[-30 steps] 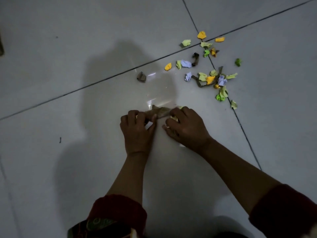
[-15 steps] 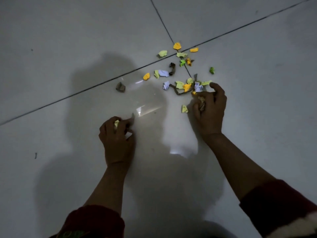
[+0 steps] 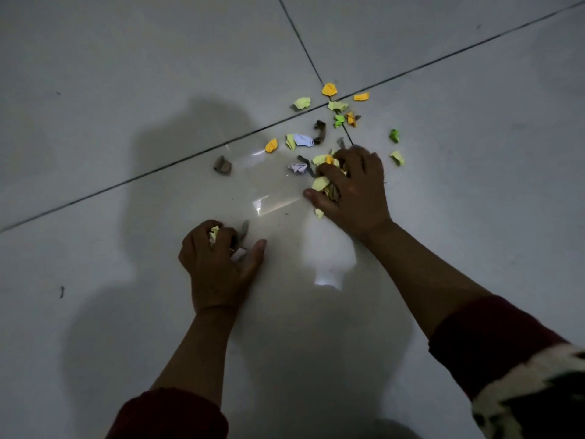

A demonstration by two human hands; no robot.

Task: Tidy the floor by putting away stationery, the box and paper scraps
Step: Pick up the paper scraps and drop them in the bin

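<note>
Right hand (image 3: 354, 188) has moved forward and to the right since a second ago, off the spot where both hands worked together, and is now down on the near edge of the scrap pile; half a second ago it was just reaching that edge. Fingers curled, raking: yellow and brown paper scraps (image 3: 326, 185) bunched under the palm and between thumb and fingers. Grip partly closed round that bunch, not yet lifted off the floor (image 3: 126, 90)

Left hand (image 3: 218, 258) stayed back near the body. Grip closed on a small wad of scraps (image 3: 214, 232), thumb stretched out flat on the tile

Meaning: collection underway, two handfuls gathered, most of the pile not yet taken

Loose scraps relative to right grip: lilac one (image 3: 298, 167) just beside the fingertips on the left; orange (image 3: 271, 145), pale blue (image 3: 303, 140) and brown (image 3: 319, 132) beyond them; green one (image 3: 394, 135) and yellow one (image 3: 397, 157) to the right; a lone brown scrap (image 3: 223, 165) well to the left

No box or stationery in view
</note>
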